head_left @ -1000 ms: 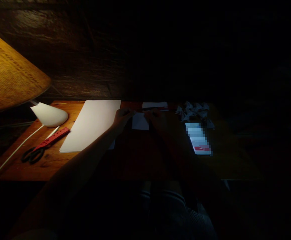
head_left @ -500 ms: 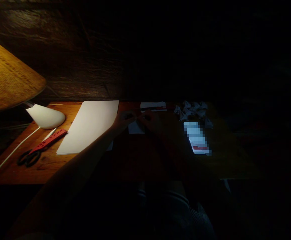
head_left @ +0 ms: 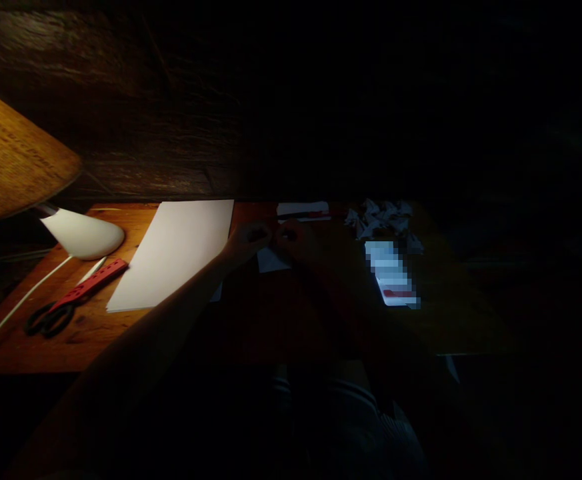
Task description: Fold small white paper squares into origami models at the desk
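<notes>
Near the middle of the table, my left hand and my right hand meet with fingers curled and pinched close together. A small pale piece of paper shows just below the fingers, its upper part hidden by them. Both hands appear closed on it, though deep shadow blurs the fingertips. Behind the hands lies another white piece of paper with a dark and red slim object, perhaps a pen, across it. Left of my left hand is a stack of large white sheets, partly covered by my forearm.
Scissors in a red sheath with black handles lie at the left by a lamp and its white cord. Several folded paper pieces sit at the back right, with a lit phone in front. A dark wall rises behind the table.
The view has shifted slightly, so things sit a little further left. My fingertips have shifted on the small paper, which now looks slightly tilted.
</notes>
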Tool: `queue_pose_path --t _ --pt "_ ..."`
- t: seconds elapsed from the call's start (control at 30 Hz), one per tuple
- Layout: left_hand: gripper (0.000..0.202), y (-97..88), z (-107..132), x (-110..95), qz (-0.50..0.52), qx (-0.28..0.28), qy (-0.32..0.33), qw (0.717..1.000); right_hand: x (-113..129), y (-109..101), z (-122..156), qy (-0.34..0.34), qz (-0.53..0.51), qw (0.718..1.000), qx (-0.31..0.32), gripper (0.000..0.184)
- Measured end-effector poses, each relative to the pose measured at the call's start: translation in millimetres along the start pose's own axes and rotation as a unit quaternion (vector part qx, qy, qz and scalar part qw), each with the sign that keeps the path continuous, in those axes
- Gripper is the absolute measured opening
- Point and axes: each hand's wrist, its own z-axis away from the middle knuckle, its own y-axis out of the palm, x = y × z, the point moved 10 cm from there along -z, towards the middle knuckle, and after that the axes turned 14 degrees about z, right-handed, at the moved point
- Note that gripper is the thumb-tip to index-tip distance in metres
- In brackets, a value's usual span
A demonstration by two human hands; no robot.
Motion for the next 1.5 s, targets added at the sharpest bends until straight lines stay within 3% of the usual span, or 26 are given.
queue_pose_path --t 0.47,0.67,0.9,1.17,1.37,1.5 --pt "0.010 3.4 1 0 -0.031 0.018 0.000 0.999 4 0 3 0.007 0.027 0.999 0.036 0.011" --pt "0.011 5.4 1 -1 -0.023 0.020 -0.001 1.000 8 -3 4 0.018 0.029 0.999 0.016 0.014" --pt "0.010 2.9 -1 -4 0.004 -0.002 -0.014 1.000 -3 -3 5 0.073 -0.011 0.997 0.013 0.012" --pt "0.013 -2.3 1 -5 0.037 -0.033 -0.020 0.999 -7 -6 3 0.081 -0.045 0.996 0.015 0.014" --pt "0.015 -14.0 1 -5 0.066 -0.091 -0.029 0.993 -21 -10 5 0.143 -0.106 0.984 -0.021 0.012" --pt "0.017 -19.0 2 -2 0.078 -0.116 -0.032 0.990 -24 -12 5 0.148 -0.119 0.981 -0.034 0.010"
